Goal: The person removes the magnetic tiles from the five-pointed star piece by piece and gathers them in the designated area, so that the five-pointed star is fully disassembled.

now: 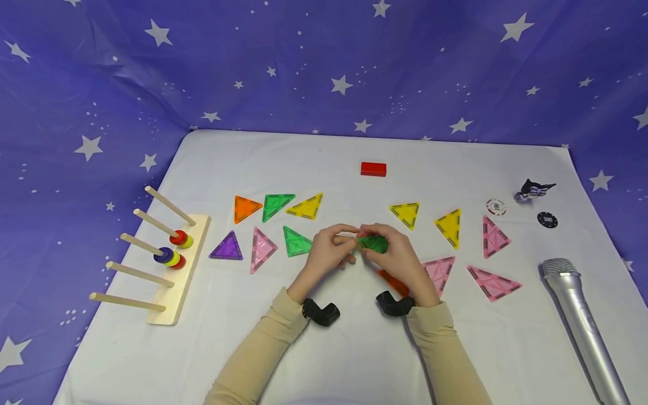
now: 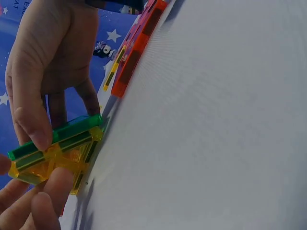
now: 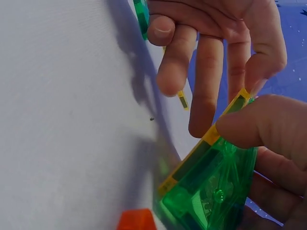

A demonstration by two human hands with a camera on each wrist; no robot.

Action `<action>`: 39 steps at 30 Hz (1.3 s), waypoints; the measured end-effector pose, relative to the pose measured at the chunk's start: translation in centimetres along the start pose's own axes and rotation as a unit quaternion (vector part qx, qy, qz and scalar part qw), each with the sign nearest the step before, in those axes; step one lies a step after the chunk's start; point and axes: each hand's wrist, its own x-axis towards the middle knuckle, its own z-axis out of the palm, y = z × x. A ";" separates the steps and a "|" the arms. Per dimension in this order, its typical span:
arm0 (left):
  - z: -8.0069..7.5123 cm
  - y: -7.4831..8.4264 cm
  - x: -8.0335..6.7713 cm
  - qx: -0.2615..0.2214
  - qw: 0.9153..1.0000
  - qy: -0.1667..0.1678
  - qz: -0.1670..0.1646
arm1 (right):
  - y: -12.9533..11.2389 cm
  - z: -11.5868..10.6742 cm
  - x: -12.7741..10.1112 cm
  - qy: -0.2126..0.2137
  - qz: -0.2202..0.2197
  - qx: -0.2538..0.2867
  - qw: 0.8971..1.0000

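Note:
My right hand (image 1: pixel 397 250) grips triangular magnetic tiles held face to face. A green tile (image 3: pixel 211 191) lies against a yellow tile (image 2: pixel 62 160), and a bit of pink shows at their edge in the head view. My right thumb presses along the long edge. My left hand (image 1: pixel 328 253) pinches the far corner of the tiles with thumb and forefinger, its other fingers spread loosely. Both hands meet above the middle of the table. An orange tile (image 1: pixel 394 282) lies under my right wrist.
On the left are several coloured triangle tiles (image 1: pixel 243 209) and a wooden peg stand (image 1: pixel 194 247) with rings. Rightward lie yellow and pink tiles (image 1: pixel 493 282), poker chips (image 1: pixel 547 220), a small figurine (image 1: pixel 531 191) and a silver microphone (image 1: pixel 582 320). A red block (image 1: pixel 373 169) sits at the back.

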 end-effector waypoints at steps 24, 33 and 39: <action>0.2 -3.9 0.6 0.082 0.996 0.014 -0.025 | 0.0 -0.1 0.1 0.013 0.016 0.144 0.989; -1.8 -3.2 -1.4 0.039 0.997 -0.033 -0.056 | -2.9 -1.2 -0.4 0.013 0.020 0.144 0.989; -3.8 -0.9 -3.9 0.031 0.996 -0.047 -0.073 | -3.2 -1.4 -0.6 0.016 0.024 0.135 0.990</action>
